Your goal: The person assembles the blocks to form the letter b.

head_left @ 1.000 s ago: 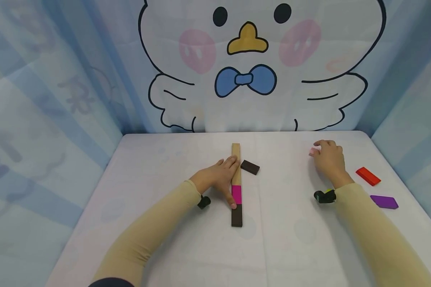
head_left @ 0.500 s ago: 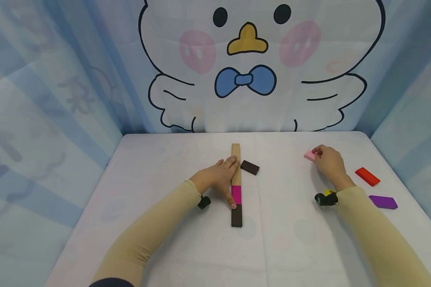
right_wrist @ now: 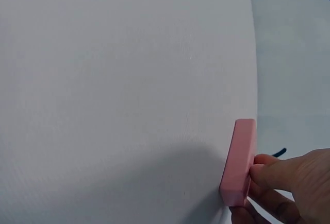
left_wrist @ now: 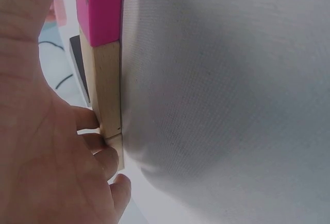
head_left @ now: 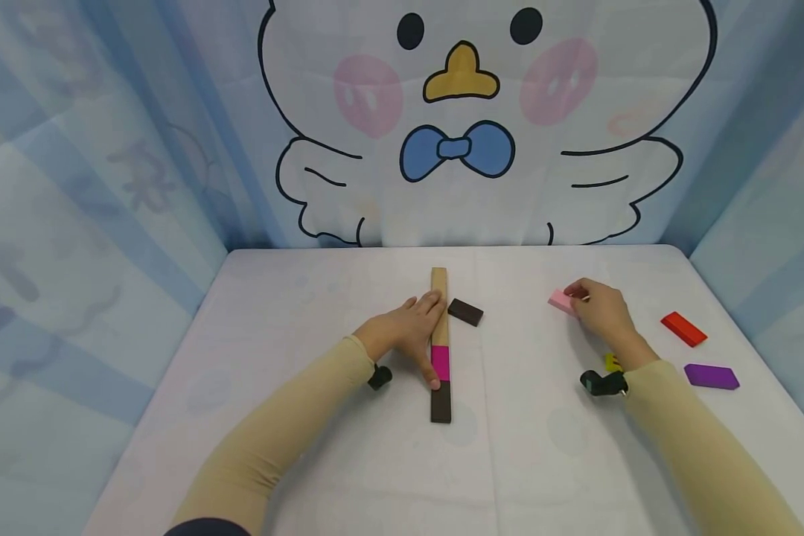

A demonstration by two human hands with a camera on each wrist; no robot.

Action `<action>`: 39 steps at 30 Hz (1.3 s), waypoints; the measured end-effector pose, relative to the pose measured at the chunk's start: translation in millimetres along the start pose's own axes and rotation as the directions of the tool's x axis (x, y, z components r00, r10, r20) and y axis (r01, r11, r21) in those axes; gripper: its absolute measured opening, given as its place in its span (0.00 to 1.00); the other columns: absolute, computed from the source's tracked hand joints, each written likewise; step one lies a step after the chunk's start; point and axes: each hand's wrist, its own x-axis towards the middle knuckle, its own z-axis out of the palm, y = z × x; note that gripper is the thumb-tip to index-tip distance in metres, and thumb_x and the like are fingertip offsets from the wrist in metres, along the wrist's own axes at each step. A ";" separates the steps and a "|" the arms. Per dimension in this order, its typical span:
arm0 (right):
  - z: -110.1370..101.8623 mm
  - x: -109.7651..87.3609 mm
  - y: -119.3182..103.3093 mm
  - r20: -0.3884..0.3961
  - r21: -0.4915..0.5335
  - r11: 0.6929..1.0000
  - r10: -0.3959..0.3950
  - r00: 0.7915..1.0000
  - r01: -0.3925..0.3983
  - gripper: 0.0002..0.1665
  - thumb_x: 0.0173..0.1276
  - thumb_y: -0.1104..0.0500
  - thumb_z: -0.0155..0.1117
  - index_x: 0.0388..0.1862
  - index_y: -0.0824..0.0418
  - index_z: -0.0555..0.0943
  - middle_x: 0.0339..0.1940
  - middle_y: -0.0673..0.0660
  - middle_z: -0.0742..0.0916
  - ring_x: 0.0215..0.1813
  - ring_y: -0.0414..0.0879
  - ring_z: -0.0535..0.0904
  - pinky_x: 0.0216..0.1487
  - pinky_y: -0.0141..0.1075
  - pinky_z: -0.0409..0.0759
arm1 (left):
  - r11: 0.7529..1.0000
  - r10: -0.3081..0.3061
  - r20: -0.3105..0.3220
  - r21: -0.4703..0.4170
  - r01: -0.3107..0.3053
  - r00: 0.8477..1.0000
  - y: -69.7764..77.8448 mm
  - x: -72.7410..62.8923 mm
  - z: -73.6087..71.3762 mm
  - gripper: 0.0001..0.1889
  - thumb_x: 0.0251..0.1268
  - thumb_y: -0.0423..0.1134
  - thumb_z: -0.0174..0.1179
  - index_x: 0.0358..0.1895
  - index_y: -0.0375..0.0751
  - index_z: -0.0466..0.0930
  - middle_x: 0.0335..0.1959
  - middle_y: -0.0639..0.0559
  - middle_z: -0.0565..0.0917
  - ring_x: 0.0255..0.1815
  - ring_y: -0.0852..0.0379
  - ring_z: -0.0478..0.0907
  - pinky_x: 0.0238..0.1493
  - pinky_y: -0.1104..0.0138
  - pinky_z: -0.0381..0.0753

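Note:
My left hand [head_left: 409, 327] rests along the left side of a straight row of blocks, fingers fairly straight. In that row, plain wooden blocks [head_left: 441, 331] lie at the far end, then a magenta block [head_left: 440, 363], then a dark brown block [head_left: 441, 406] nearest me. The left thumb touches near the magenta and brown joint; the left wrist view has fingertips against the wooden blocks [left_wrist: 107, 85]. My right hand [head_left: 603, 311] pinches a pink block [right_wrist: 240, 165] between thumb and fingers, over the table right of the row.
A loose dark brown block [head_left: 465, 312] lies slantwise just right of the row. Farther right are a red block [head_left: 684, 328] and a purple block [head_left: 712, 376]. Something yellow [head_left: 611, 362] shows partly behind the right wrist camera [head_left: 603, 383]. A printed curtain [head_left: 455, 208] stands behind the table.
My right hand has moved left and slightly nearer me with the pink block, which now shows more fully. The left hand and the row have stayed put.

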 end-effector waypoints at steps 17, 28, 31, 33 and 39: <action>27.4 -20.6 -34.9 0.042 0.041 0.996 -0.081 0.996 0.079 0.17 0.79 0.61 0.57 0.60 0.68 0.80 0.55 0.68 0.85 0.55 0.62 0.80 0.56 0.54 0.81 | 1.000 0.006 -0.010 -0.013 -0.007 1.000 0.9 -1.8 -1.7 0.82 0.36 0.78 0.75 0.84 0.36 0.33 0.87 0.41 0.34 0.88 0.49 0.31 0.86 0.54 0.38; 42.5 -29.6 -52.2 0.036 0.068 0.988 -0.143 0.989 0.140 0.15 0.76 0.62 0.61 0.58 0.67 0.82 0.52 0.66 0.87 0.52 0.59 0.83 0.53 0.51 0.81 | 1.000 0.014 -0.010 -0.024 -0.015 1.000 0.6 -1.1 -1.9 0.82 0.36 0.78 0.75 0.84 0.36 0.31 0.86 0.39 0.33 0.88 0.47 0.31 0.86 0.54 0.37; 46.7 -31.1 -56.1 0.034 0.081 0.984 -0.160 0.986 0.157 0.15 0.76 0.62 0.61 0.57 0.67 0.82 0.51 0.65 0.88 0.51 0.59 0.83 0.53 0.50 0.81 | 0.999 0.013 -0.010 -0.033 -0.013 1.000 0.1 -1.2 -1.8 0.82 0.36 0.78 0.75 0.84 0.36 0.31 0.87 0.40 0.33 0.88 0.48 0.30 0.86 0.54 0.37; 49.3 -31.8 -58.9 0.037 0.089 0.982 -0.168 0.985 0.164 0.15 0.76 0.62 0.61 0.57 0.67 0.82 0.51 0.65 0.88 0.51 0.58 0.83 0.52 0.49 0.81 | 0.999 0.012 -0.008 -0.036 -0.013 1.000 0.1 -1.6 -1.8 0.82 0.36 0.77 0.75 0.84 0.36 0.32 0.87 0.40 0.33 0.88 0.48 0.30 0.86 0.54 0.37; 53.7 -34.7 -68.0 0.040 0.111 0.978 -0.183 0.982 0.177 0.14 0.76 0.62 0.62 0.56 0.67 0.82 0.50 0.64 0.88 0.50 0.57 0.84 0.50 0.47 0.81 | 0.999 0.008 -0.007 -0.042 -0.008 1.000 1.2 -3.9 -3.5 0.81 0.36 0.76 0.76 0.85 0.36 0.33 0.87 0.40 0.34 0.88 0.48 0.31 0.86 0.55 0.37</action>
